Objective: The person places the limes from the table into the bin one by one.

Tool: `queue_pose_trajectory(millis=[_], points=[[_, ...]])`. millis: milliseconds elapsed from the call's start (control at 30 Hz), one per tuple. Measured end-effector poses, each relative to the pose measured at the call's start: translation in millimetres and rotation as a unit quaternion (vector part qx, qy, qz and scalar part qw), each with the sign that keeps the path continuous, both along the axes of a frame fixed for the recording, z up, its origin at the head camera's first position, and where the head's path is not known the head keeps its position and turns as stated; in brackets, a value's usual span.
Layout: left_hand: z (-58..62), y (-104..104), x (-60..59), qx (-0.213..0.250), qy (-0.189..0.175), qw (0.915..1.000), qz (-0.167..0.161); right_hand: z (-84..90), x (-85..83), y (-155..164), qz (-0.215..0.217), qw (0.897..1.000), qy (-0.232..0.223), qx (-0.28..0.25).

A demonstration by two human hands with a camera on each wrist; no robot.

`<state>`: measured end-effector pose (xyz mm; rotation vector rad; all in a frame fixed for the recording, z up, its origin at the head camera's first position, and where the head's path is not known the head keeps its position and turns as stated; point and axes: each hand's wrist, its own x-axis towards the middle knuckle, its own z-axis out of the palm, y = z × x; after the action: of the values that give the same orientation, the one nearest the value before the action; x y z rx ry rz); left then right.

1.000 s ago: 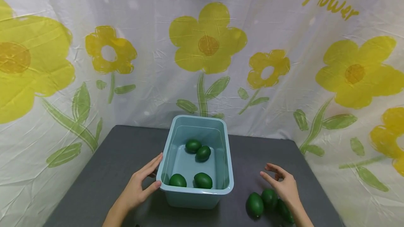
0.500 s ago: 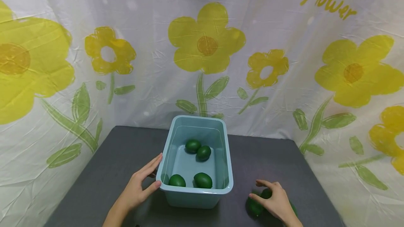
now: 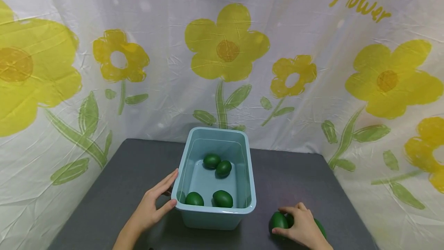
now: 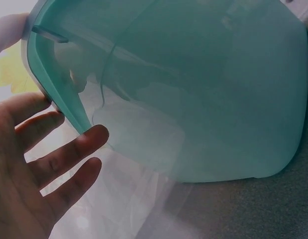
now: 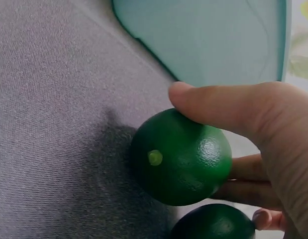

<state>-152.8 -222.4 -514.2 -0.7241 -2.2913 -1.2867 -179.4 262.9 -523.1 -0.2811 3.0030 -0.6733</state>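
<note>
A light blue plastic bin [image 3: 249, 200] stands on the grey table and holds several dark green limes [image 3: 222, 198]. My left hand [image 3: 154, 203] rests with straight fingers against the bin's left wall [image 4: 193, 99], thumb by the rim. Right of the bin, my right hand [image 3: 298, 225] curls over a green lime [image 3: 278, 220] on the table; in the right wrist view thumb and fingers wrap round that lime [image 5: 181, 157]. A second lime [image 5: 213, 223] lies just beside it, and another lime [image 3: 320, 227] shows past the hand.
The grey table [image 3: 121, 180] ends at a white cloth backdrop with yellow flowers [image 3: 225, 41] that wraps the back and both sides. Bare tabletop lies left of the bin and between bin and right hand.
My right hand dropped from hovering open above the limes down onto them and closed round the leftmost one. The left hand and bin stayed put.
</note>
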Motion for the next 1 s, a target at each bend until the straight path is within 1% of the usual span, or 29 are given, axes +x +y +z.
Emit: queue_pose_trajectory(millis=[167,233,367,500,567,800,1000], points=[[1.9,1.4,1.0,0.007,-0.009,0.9999,0.003,3.3,-1.8,-1.9,0.023,0.998,0.012,0.050],[2.2,1.4,1.3,0.008,-0.010,0.9999,0.004,4.9,-2.4,-2.7,0.029,0.998,0.013,0.060],[1.8,1.4,1.5,0.009,-0.009,0.9999,0.002,5.9,-3.8,-3.9,0.039,0.997,0.014,0.062],[0.3,0.9,1.0,0.004,-0.002,1.0000,-0.001,5.5,-4.3,-4.2,0.036,0.998,0.015,0.045],[0.2,0.3,0.4,0.000,-0.001,1.0000,-0.001,5.6,-4.7,-4.2,0.028,0.999,0.017,0.031],[0.8,1.1,0.1,0.001,0.001,1.0000,0.004,6.9,-6.6,-1.4,-0.016,0.999,0.012,-0.027],[-1.8,0.3,-0.4,-0.001,0.002,1.0000,0.003,6.1,-11.9,2.6,-0.059,0.995,0.018,-0.080]])
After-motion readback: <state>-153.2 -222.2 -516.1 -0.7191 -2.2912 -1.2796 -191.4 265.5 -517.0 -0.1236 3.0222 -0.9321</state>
